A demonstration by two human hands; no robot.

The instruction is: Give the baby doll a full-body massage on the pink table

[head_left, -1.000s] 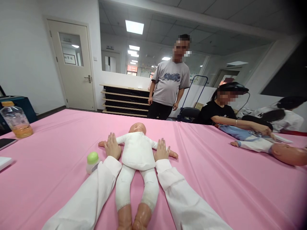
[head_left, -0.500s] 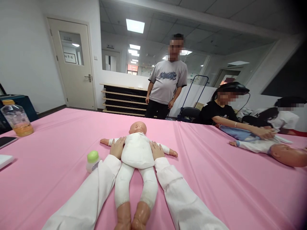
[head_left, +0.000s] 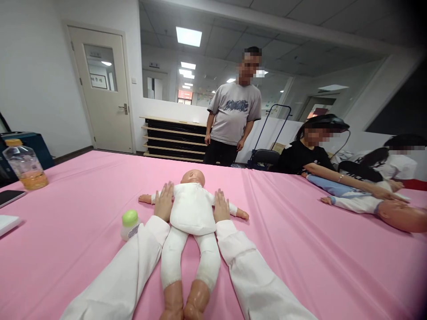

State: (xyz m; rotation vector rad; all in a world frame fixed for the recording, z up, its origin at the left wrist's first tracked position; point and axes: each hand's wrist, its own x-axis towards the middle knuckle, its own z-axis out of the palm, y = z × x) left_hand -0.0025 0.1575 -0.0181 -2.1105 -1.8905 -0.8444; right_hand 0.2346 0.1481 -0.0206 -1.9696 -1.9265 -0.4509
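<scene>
A baby doll (head_left: pixel 192 209) with a white cloth body and plastic head, hands and feet lies stretched out on the pink tablecloth (head_left: pixel 280 249). Its head points away from me and its arms are spread. My left hand (head_left: pixel 163 203) is beside the left of its torso, fingers extended over the doll's arm. On the other side, my right hand (head_left: pixel 221 206) is held likewise, fingers straight, over the doll's other arm. Neither hand grips anything. Close to my left sleeve stands a small jar (head_left: pixel 129 224) with a green lid, partly hidden by the sleeve.
At the left are a bottle (head_left: pixel 26 166) of orange liquid, a phone (head_left: pixel 10 198) and a white object (head_left: pixel 8 224). Rightward, a seated person (head_left: pixel 313 155) reaches over another doll (head_left: pixel 356 202). Someone in a grey T-shirt (head_left: pixel 233 113) stands beyond the table.
The fingers of both my hands have lifted and straightened beside the doll's torso. The seated person's arm has reached farther right over the other doll.
</scene>
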